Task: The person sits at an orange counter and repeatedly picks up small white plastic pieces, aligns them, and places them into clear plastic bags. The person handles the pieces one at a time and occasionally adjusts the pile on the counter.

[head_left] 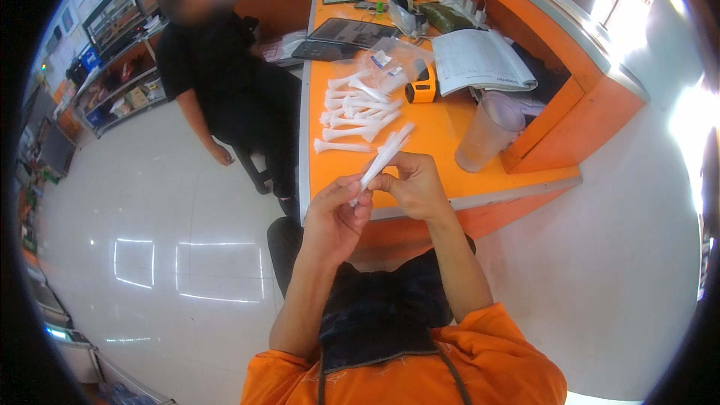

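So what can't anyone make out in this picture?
All in the head view:
Lower part of the held white bundle: partly hidden by fingers of the left hand and right hand.
Exact count in the white pile: its pieces overlap.
Face of the seated person: blurred.
Whatever lies directly beneath the open booklet: covered by its pages.
Small goods on the left shelves: too small to identify.

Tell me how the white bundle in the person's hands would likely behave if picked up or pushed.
The white bundle looks slim, so it is probably light. It seems fairly stiff, jutting out nearly straight beyond the left hand and right hand. Flared at one end, it would likely roll poorly.
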A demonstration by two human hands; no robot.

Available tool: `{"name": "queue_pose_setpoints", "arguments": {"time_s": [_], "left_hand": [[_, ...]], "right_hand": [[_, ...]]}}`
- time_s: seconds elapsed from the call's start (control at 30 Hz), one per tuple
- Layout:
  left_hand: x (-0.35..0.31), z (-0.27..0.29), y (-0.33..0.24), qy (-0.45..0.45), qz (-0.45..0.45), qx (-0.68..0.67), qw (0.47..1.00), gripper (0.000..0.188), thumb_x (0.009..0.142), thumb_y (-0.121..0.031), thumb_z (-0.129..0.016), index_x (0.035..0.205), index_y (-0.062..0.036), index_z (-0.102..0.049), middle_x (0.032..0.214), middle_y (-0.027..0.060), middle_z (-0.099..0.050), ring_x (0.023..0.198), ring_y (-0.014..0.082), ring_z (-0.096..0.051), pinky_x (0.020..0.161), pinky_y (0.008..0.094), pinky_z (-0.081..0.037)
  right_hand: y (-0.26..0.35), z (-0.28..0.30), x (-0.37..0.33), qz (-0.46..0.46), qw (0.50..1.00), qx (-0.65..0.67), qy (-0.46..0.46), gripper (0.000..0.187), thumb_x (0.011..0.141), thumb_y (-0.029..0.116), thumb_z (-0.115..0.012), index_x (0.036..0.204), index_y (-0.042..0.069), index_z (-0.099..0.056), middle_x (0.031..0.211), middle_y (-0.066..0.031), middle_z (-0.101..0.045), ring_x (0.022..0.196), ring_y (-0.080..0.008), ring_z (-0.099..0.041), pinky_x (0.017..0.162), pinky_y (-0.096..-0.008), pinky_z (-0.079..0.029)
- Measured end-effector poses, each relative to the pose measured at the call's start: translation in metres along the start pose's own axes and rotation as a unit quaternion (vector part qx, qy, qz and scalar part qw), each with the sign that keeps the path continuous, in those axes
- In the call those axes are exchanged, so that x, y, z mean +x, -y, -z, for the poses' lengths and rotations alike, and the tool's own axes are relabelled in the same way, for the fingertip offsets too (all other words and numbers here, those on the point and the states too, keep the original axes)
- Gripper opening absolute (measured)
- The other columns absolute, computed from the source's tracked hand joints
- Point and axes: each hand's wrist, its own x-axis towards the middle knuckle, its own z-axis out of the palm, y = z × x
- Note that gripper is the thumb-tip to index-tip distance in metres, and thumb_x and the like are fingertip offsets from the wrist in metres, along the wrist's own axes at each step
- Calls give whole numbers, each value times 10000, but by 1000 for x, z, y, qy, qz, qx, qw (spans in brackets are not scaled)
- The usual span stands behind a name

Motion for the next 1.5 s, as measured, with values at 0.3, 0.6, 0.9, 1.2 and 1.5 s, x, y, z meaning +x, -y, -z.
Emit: {"name": "queue_pose_setpoints", "arguments": {"time_s": [0.3,0.6,0.9,1.2,1.5], "left_hand": [[8,10,-5,18,8,110,994,339,946,-184,-572,1216,20,-542,958,110,-622,802,155,-611,722,246,-501],[0,3,5,-1,-372,676,636,281,1004,-271,-466,994,-13,-574,937,150,-625,806,274,-605,703,375,-481],[-8,2,1,53,-72,371,924,405,1017,-439,-412,843,-97,-541,680,8,-464,567,108,-455,527,233,-382],[-11,9,-3,125,123,172,969,404,971,-490,-488,823,-117,-527,668,-14,-449,556,81,-430,496,195,-347],[-6,14,-6,206,196,106,953,369,968,-439,-495,777,-124,-465,642,-17,-384,532,87,-356,476,212,-303]], "right_hand": [[-4,-7,-2,54,992,-104,-37,112,817,66,-689,919,20,-692,928,-122,-688,892,-224,-645,790,-325,-490],[11,-14,-7,-9,994,-93,-52,124,851,96,-674,918,-8,-680,914,-141,-685,863,-245,-655,781,-330,-491],[15,-5,-5,31,996,-82,17,101,830,99,-695,896,24,-688,899,-117,-692,851,-224,-654,794,-317,-480],[-11,5,-9,36,995,56,81,180,798,84,-758,941,6,-682,951,-58,-657,913,-165,-602,902,-338,-471],[-12,-5,-19,55,993,91,53,213,803,165,-757,921,27,-644,960,-46,-611,963,-189,-581,917,-346,-437]]}}
